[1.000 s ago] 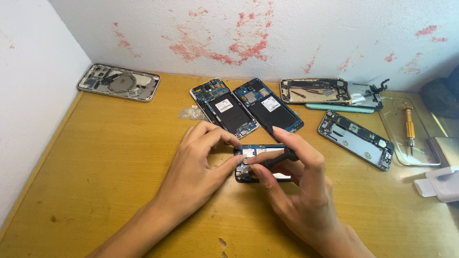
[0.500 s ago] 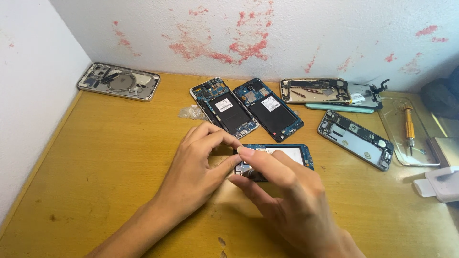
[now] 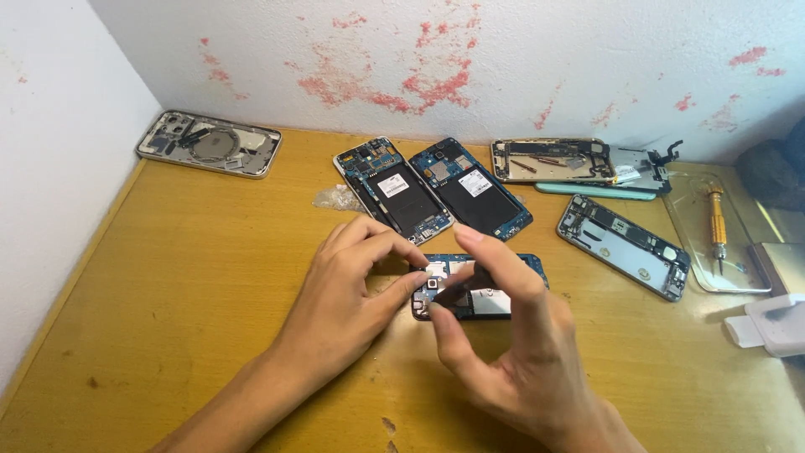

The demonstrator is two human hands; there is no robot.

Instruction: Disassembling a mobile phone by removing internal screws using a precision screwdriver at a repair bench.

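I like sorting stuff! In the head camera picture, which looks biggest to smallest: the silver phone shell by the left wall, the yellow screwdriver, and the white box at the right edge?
1. Silver phone shell
2. White box, partly cut off
3. Yellow screwdriver, thinnest by far

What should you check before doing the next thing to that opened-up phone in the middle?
1. Opened phone lies flat on the wooden table: ok.
2. Left hand steadies the phone's left end with its fingertips: ok.
3. Right hand pinches a small dark part over the phone: ok, but which part, cannot tell.
4. Yellow screwdriver on the clear tray at the right, within reach: probably ok.
5. The other opened phones sit apart, behind the hands: ok.
6. Loose screws near the phone: cannot tell.
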